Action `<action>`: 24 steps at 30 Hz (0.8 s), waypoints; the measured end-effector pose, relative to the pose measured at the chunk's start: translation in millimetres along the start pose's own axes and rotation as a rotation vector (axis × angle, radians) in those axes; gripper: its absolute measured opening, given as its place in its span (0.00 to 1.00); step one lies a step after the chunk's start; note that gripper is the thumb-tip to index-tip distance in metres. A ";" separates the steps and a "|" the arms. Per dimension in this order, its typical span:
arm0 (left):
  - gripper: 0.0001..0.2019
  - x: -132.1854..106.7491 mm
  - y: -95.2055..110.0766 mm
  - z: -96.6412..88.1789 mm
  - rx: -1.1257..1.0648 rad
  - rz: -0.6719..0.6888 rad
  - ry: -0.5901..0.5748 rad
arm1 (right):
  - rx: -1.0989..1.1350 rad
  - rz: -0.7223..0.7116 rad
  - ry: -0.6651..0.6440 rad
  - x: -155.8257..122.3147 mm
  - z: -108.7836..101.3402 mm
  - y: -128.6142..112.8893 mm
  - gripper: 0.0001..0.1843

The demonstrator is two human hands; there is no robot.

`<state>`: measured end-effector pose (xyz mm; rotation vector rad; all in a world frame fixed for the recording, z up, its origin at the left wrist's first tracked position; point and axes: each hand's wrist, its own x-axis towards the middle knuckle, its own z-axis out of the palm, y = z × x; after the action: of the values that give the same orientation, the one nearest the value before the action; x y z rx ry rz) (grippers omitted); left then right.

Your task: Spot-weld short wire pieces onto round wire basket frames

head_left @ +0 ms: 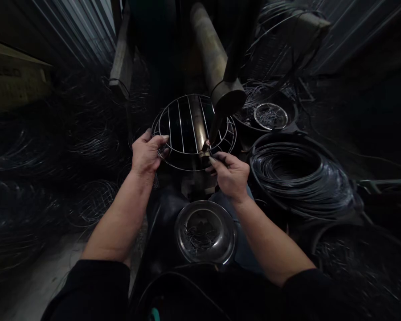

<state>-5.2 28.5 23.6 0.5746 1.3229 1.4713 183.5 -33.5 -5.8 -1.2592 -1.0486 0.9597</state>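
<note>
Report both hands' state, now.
Left hand: closed, holding the round wire frame by its edge.
Right hand: fingers curled at the frame's near edge; whether they grip anything cannot be told.

Silvery, parallel-barred rack (pixel 181 126); brassy upper cylinder (pixel 214 53)

The left forearm (pixel 121 218) and right forearm (pixel 270 238) stretched forward, slanting in toward each other. The left hand (pixel 147 153) gripped, thumb (pixel 158 141) above bent fingers (pixel 165 153); the right hand (pixel 232 173), slightly lower, had thumb (pixel 218 165) and forefinger (pixel 223 156) pinched together.
</note>
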 end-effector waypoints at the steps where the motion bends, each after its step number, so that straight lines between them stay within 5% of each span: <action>1: 0.23 0.7 -0.1 0.7 0.004 -0.007 -0.003 | 0.006 -0.003 0.003 1.1 0.1 0.5 0.11; 24: 0.18 11.8 3.0 13.1 0.003 -0.063 0.007 | 0.063 0.028 0.034 15.2 6.9 -1.5 0.10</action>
<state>0.8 45.1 26.7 0.5258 1.3369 1.4218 180.8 -17.3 -3.1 -1.2373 -0.9692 0.9821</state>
